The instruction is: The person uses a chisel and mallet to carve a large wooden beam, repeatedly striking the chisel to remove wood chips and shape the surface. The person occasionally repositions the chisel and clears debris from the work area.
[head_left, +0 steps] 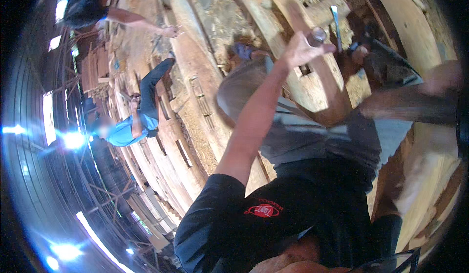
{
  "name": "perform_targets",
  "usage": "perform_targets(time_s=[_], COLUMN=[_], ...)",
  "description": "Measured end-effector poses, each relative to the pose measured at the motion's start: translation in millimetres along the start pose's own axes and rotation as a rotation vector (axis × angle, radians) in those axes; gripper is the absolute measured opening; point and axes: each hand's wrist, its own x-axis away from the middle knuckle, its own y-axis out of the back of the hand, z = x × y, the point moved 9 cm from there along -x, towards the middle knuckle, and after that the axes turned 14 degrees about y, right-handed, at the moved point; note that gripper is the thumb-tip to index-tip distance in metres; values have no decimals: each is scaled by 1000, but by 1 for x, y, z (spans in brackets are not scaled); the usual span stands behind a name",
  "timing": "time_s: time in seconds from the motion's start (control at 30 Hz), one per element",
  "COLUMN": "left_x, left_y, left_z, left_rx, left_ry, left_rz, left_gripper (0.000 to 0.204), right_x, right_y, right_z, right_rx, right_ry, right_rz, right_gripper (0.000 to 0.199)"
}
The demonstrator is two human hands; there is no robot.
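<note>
My left hand [304, 52] is closed around an upright chisel [317, 36]; its round handle end faces up. The blade is hidden below the hand. Beneath is a pale, thick timber [312, 94], with a small dark mortise [305, 69] just below my wrist. My right hand [442, 80] is raised near the right edge, smeared by motion. A long brown blurred shape [408, 108] lies beside it, and I cannot make out the fingers or what they hold. Beyond my left hand, a slim blue tool [336, 21] stands against the wood.
My legs [298, 131] straddle the timber. Long timbers [198, 94] with cut mortises run on the left, with wood chips [220, 21] between them. One person in blue [85, 4] reaches onto a beam at upper left; another person in blue [129, 133] is farther left.
</note>
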Motion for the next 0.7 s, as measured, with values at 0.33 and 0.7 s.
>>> perform_targets(time_s=[0.33, 0.7], left_x=[35, 49], left_y=[51, 32], left_z=[56, 43], left_rx=[228, 408], left_ry=[-123, -126], left_rz=[-113, -120], left_gripper=[32, 24], right_x=[38, 72], right_y=[-76, -114], right_z=[-2, 86], right_rx=[-1360, -897], right_ry=[-47, 533], right_rz=[58, 536], right_gripper=[59, 51])
